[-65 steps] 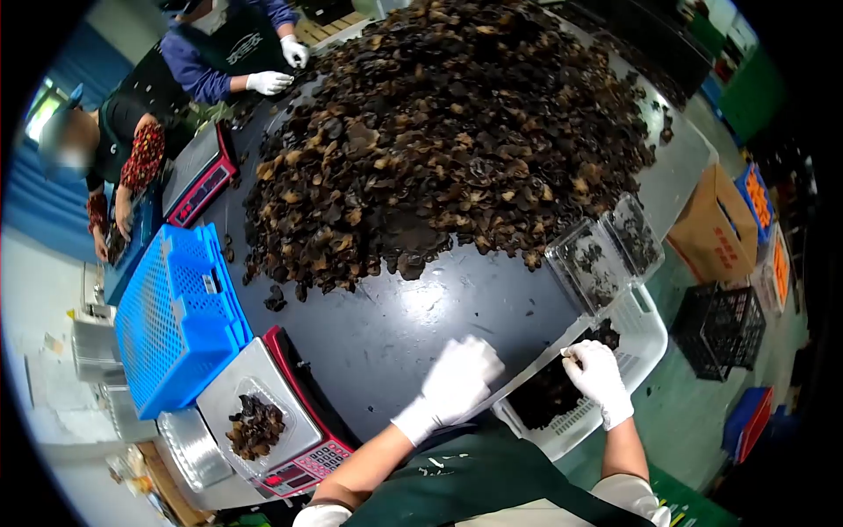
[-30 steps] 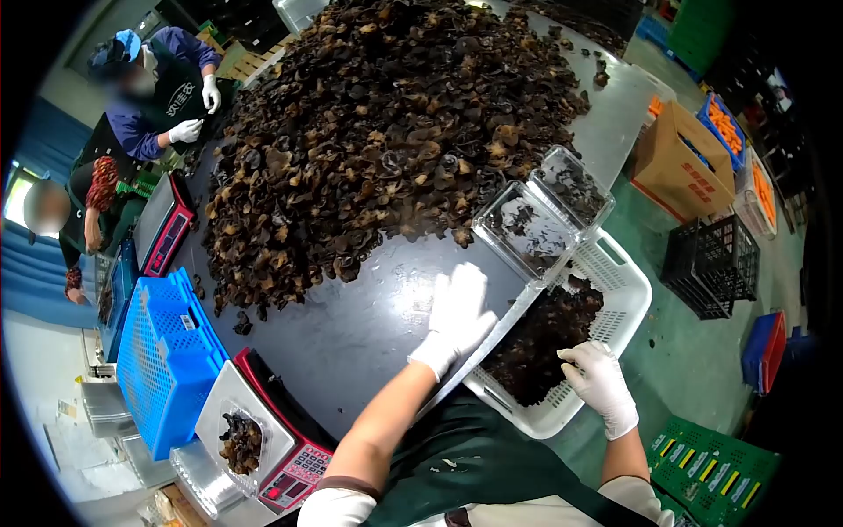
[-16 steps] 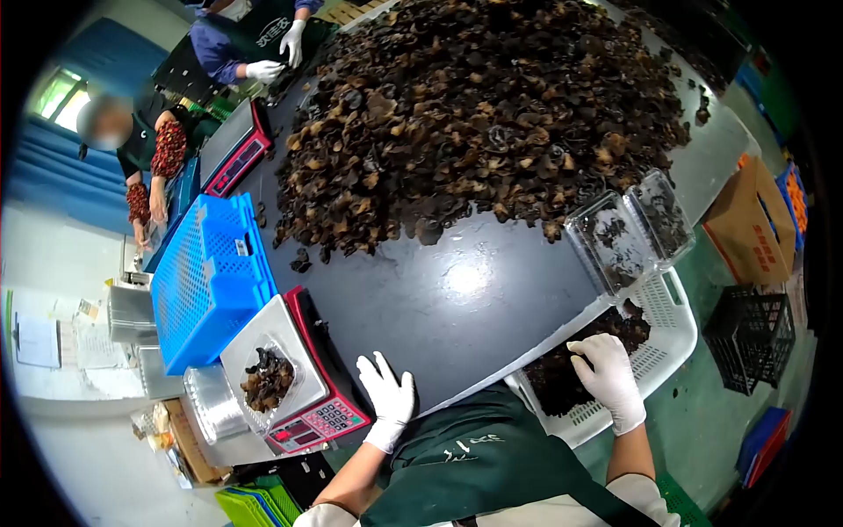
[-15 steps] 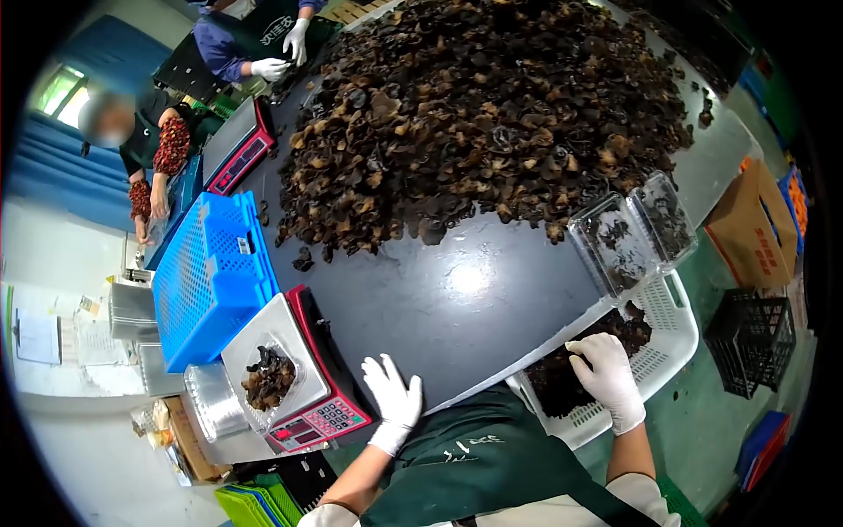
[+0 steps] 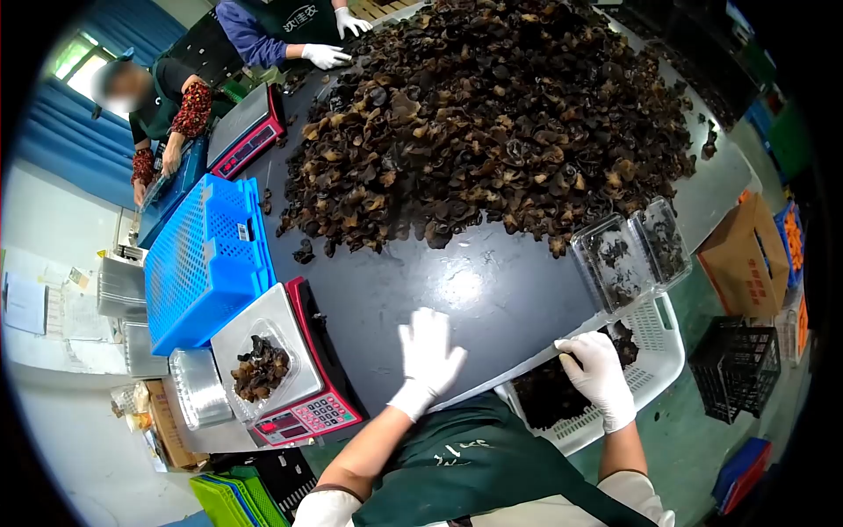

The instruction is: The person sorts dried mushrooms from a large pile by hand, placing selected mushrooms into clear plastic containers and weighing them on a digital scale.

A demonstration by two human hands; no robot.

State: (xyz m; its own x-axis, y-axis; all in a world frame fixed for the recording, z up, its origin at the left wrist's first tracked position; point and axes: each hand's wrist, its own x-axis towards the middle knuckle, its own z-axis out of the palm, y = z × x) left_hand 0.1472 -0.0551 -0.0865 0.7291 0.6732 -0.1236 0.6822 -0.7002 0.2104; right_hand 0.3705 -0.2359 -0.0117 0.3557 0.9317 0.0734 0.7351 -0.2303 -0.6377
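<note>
My left hand (image 5: 429, 356), in a white glove, is over the near part of the dark table (image 5: 386, 307) with its fingers spread and nothing in it. My gloved right hand (image 5: 599, 369) is above the near rim of a white basket (image 5: 669, 351) holding dark fungus; its thumb and index finger are pinched, and what they hold, if anything, is too small to tell. A large heap of black fungus (image 5: 492, 123) covers the far part of the table. An open clear box (image 5: 615, 263) with fungus bits lies at the right edge. On the near scale (image 5: 294, 422) stands a tray of fungus (image 5: 261, 369).
Blue crates (image 5: 202, 263) stand behind the near scale, with a second scale (image 5: 246, 140) beyond. Stacked clear boxes (image 5: 200, 386) are at the left. Two co-workers (image 5: 263, 35) are across the table and at the far left. A cardboard box (image 5: 746, 255) and black crate (image 5: 733, 369) are right.
My left hand has moved forward and right over the table. My right hand has stayed near the basket's rim. The far co-worker's hands have moved towards the heap.
</note>
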